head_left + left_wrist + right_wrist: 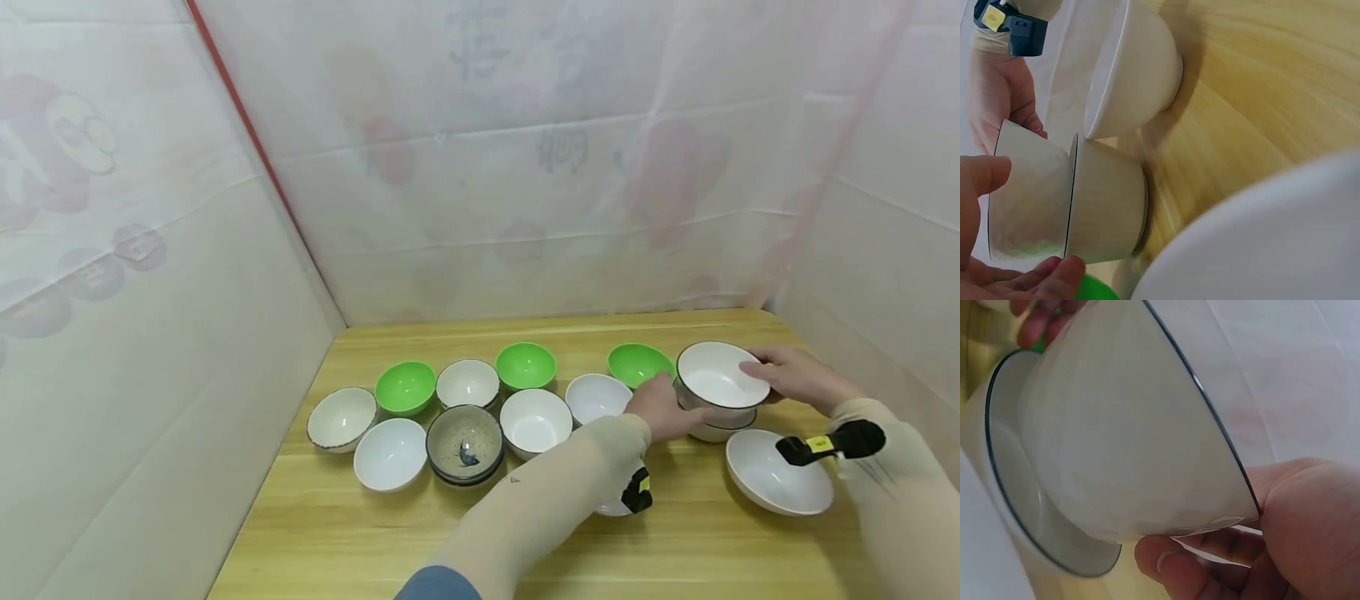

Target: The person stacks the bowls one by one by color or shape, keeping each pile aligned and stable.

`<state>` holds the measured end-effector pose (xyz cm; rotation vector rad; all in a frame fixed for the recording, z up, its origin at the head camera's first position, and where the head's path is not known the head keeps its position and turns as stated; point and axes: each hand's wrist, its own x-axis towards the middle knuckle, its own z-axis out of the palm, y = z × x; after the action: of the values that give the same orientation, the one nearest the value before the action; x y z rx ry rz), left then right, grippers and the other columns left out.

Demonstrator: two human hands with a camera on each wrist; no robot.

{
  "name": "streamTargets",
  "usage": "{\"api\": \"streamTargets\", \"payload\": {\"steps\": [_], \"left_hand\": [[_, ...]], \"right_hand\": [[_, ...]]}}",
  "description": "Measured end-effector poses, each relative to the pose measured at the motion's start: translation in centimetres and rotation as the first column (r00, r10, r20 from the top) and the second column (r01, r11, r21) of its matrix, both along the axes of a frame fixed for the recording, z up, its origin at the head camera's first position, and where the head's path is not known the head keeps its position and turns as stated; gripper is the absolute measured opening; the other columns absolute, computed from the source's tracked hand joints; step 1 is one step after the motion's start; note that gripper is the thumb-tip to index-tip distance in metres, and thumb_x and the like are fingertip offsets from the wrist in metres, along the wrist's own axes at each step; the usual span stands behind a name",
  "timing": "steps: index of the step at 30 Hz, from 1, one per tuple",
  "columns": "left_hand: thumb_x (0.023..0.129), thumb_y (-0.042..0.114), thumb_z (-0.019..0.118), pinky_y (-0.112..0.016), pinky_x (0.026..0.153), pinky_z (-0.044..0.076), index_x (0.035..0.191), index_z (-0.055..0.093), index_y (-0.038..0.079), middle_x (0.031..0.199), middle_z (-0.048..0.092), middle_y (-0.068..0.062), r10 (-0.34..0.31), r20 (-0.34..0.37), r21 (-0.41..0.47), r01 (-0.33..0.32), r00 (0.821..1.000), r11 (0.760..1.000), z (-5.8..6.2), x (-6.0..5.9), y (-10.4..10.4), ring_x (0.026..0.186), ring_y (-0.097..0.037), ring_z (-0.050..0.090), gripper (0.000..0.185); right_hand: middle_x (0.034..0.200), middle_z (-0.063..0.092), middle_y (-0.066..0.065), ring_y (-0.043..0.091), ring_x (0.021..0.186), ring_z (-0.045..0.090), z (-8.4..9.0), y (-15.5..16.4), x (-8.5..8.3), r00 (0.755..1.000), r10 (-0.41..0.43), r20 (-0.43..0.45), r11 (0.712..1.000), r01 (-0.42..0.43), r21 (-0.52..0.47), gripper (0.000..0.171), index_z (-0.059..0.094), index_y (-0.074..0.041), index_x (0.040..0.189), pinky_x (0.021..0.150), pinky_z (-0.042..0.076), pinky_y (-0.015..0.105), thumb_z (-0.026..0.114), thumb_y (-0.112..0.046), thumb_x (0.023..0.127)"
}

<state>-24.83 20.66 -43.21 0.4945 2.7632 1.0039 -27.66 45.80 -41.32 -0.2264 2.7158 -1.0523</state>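
Sleeved forearms nearest camera. Black-rimmed bowl held from both sides: left hand curled at near wall, right hand pinching far rim, kept level. Bowl sits nested in matching lower bowl at bench right end, beside green bowl.

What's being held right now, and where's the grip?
Both hands hold the dark-rimmed white bowl by opposite sides of its rim: left hand and right hand. It sits partly inside a matching bowl.
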Motion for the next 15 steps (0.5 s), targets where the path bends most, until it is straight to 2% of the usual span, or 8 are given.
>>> {"api": "streamTargets", "payload": {"steps": [3, 6, 11, 15], "left_hand": [[0.08, 0.056, 0.069, -0.02, 0.067, 0.047, 0.113, 0.063, 0.016, 0.093, 0.063, 0.009, -0.006, 0.044, -0.026, 0.007, 0.999, 1.0, 0.0, 0.4, 0.0, 0.079, -0.002, 0.055, 0.052], [0.083, 0.055, 0.067, -0.02, 0.066, 0.046, 0.11, 0.067, 0.017, 0.092, 0.064, 0.01, -0.018, 0.04, -0.08, 0.021, 0.999, 0.997, -0.2, 0.6, 0.2, 0.078, -0.002, 0.055, 0.047], [0.085, 0.057, 0.062, -0.02, 0.068, 0.047, 0.107, 0.069, 0.019, 0.096, 0.065, 0.011, -0.039, 0.028, -0.164, 0.043, 0.999, 0.985, -0.2, 0.6, 0.3, 0.082, -0.002, 0.056, 0.044], [0.086, 0.058, 0.061, -0.02, 0.064, 0.045, 0.105, 0.068, 0.018, 0.092, 0.064, 0.011, -0.057, 0.036, -0.202, 0.063, 0.998, 0.977, -0.2, 0.6, 0.5, 0.076, -0.003, 0.053, 0.044]], "right_hand": [[0.088, 0.059, 0.011, 0.015, 0.066, 0.059, -0.2, 0.4, 0.2, 1.0, 0.003, 0.015, 1.0, -0.003, -0.022, 0.043, 0.051, 0.008, 0.125, 0.059, 0.053, 0.031, 0.046, -0.028, 0.103], [0.086, 0.058, 0.011, 0.015, 0.065, 0.059, -0.5, 0.7, 0.5, 1.0, 0.003, 0.006, 1.0, -0.003, -0.012, 0.04, 0.054, 0.008, 0.121, 0.057, 0.052, 0.03, 0.047, -0.026, 0.103], [0.1, 0.056, 0.019, 0.015, 0.071, 0.061, -1.2, 0.6, 0.5, 1.0, 0.006, -0.027, 1.0, -0.006, -0.022, 0.046, 0.044, 0.01, 0.132, 0.06, 0.055, 0.032, 0.048, -0.025, 0.102], [0.104, 0.053, 0.022, 0.016, 0.072, 0.061, -1.5, 0.4, 0.3, 0.999, 0.013, -0.043, 1.0, -0.014, -0.026, 0.047, 0.041, 0.01, 0.133, 0.059, 0.056, 0.034, 0.047, -0.025, 0.103]]}}
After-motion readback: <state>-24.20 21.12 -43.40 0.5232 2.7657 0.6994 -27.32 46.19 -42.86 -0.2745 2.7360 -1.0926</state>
